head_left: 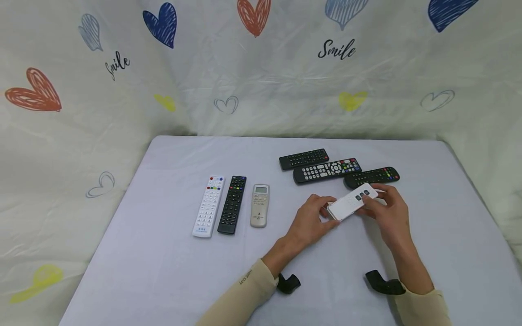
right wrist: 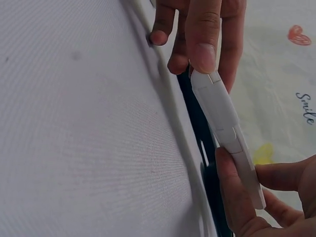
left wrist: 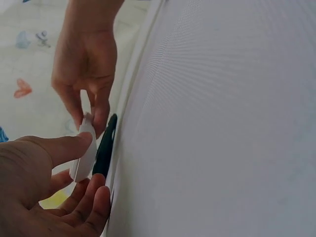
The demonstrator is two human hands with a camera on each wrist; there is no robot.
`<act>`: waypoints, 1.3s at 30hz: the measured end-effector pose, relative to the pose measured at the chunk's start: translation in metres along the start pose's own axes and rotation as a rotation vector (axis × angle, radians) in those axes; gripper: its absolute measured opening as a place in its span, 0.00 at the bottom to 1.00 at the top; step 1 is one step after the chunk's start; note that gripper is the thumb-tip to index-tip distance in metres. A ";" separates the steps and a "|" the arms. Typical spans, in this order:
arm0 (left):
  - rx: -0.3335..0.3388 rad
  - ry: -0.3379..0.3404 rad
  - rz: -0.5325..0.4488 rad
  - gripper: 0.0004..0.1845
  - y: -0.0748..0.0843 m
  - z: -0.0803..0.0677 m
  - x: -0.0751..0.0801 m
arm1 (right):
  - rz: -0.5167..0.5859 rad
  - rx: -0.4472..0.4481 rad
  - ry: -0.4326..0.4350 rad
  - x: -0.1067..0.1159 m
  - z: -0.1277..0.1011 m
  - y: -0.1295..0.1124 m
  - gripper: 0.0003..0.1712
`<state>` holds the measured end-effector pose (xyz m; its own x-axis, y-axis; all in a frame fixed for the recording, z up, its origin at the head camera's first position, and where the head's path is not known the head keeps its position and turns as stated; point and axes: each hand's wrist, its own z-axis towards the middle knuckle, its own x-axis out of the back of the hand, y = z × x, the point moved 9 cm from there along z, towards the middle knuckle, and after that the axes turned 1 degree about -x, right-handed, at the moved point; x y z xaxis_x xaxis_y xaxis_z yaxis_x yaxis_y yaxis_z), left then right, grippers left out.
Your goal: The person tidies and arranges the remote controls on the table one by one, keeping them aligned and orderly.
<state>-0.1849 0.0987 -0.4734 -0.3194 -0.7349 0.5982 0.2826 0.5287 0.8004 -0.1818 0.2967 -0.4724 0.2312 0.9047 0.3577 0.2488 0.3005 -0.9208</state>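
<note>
A small white remote control point(head_left: 345, 206) with a few dark buttons is held between both hands above the table, its long side slanting up to the right. My left hand point(head_left: 308, 221) pinches its lower left end between thumb and fingers. At the other end my right hand point(head_left: 390, 216) grips it, thumb on the face near the buttons and fingers behind. Seen from the right wrist, the white remote point(right wrist: 219, 111) is edge-on, with seams along its side. A black remote with coloured buttons point(head_left: 373, 176) lies on the table just behind the right hand.
Two more black remotes, one point(head_left: 303, 159) at the back and one point(head_left: 327, 170) with pale buttons, lie beyond the hands. To the left are a white remote point(head_left: 208, 206), a slim black remote point(head_left: 232, 204) and a beige remote point(head_left: 259, 205) with a small screen. White cloth covers the table point(head_left: 163, 271).
</note>
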 end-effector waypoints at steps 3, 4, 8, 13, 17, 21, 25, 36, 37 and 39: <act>-0.012 -0.017 0.003 0.31 0.001 0.001 -0.001 | 0.006 0.001 -0.003 0.000 0.000 -0.001 0.32; -0.017 -0.023 0.002 0.32 0.002 0.001 -0.002 | 0.001 0.000 -0.003 -0.001 0.000 -0.001 0.32; -0.041 -0.042 -0.015 0.35 0.004 0.000 -0.003 | -0.003 -0.012 -0.009 -0.003 0.000 -0.001 0.31; -0.072 -0.062 -0.066 0.37 0.009 -0.001 -0.004 | -0.008 0.000 -0.021 -0.005 0.000 -0.003 0.30; -0.061 -0.076 -0.082 0.36 0.009 -0.002 -0.005 | -0.018 0.020 -0.031 -0.007 -0.001 -0.006 0.30; -0.048 -0.079 -0.079 0.36 0.008 -0.003 -0.005 | -0.027 0.034 -0.035 -0.009 -0.002 -0.007 0.30; -0.042 -0.077 -0.054 0.36 0.007 -0.003 -0.005 | -0.028 0.042 -0.040 -0.010 -0.003 -0.008 0.30; -0.038 -0.075 -0.047 0.37 0.005 -0.009 -0.003 | -0.021 0.043 -0.067 -0.016 -0.004 -0.007 0.30; -0.036 -0.076 -0.049 0.37 0.004 -0.010 -0.003 | -0.024 0.041 -0.069 -0.016 -0.004 -0.007 0.30; -0.030 -0.078 -0.055 0.37 0.004 -0.011 -0.003 | -0.020 0.039 -0.074 -0.018 -0.004 -0.007 0.30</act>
<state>-0.1729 0.0981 -0.4725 -0.4041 -0.7269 0.5553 0.2892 0.4744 0.8314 -0.1838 0.2771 -0.4717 0.1558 0.9178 0.3653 0.2157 0.3292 -0.9193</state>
